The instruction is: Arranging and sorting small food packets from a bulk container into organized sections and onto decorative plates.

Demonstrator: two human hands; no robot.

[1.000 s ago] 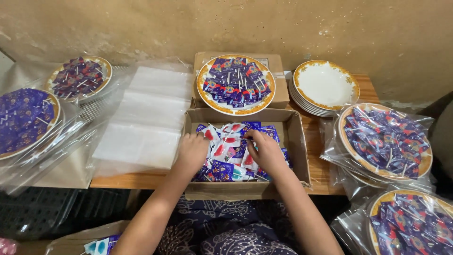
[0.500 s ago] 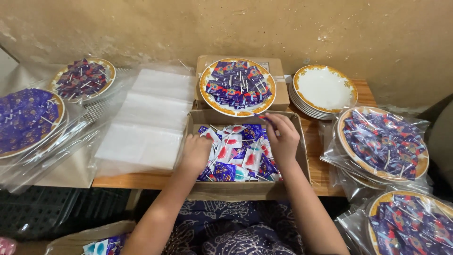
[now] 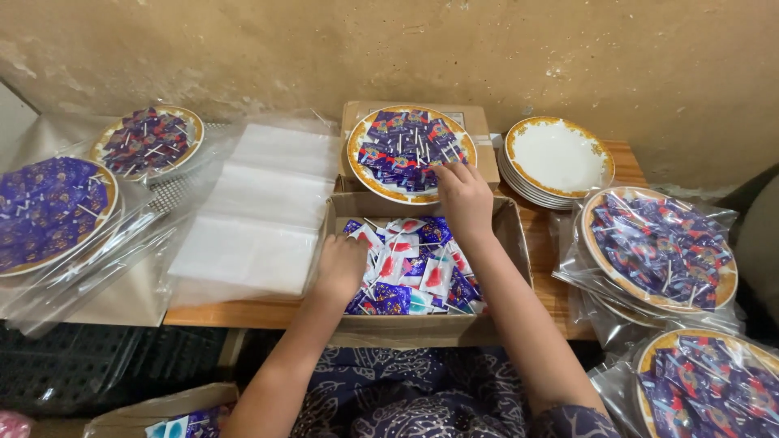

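Rough tan wall behind, wooden table (image 3: 560, 304) in front, and it's packed with stuff. Right in the middle sits an open cardboard box (image 3: 507, 243) full of small wrapped lollipops (image 3: 414, 272), mostly purple, red and white. Left hand (image 3: 341, 268) is down in the box, resting flat-ish on the pile with fingers curled in; I can't tell if it's actually got hold of any. Right hand (image 3: 462, 195) is reaching over the far edge of the box to the plate (image 3: 361, 170) sitting on a second box (image 3: 479, 130) behind it, fingers close together at the plate's lollipop heap, looks like it's setting one down or nudging it into place.

So my read: this is the filling step, plate nearly loaded. Next bit would call for spreading the sweets evenly, not knocking them off the rim.

Around it: a stack of empty plates (image 3: 558, 158) to the right, filled plates in clear bags (image 3: 657, 251) further right and also on the left (image 3: 49, 211), and a pile of flat plastic bags (image 3: 260, 211) just beside the box.
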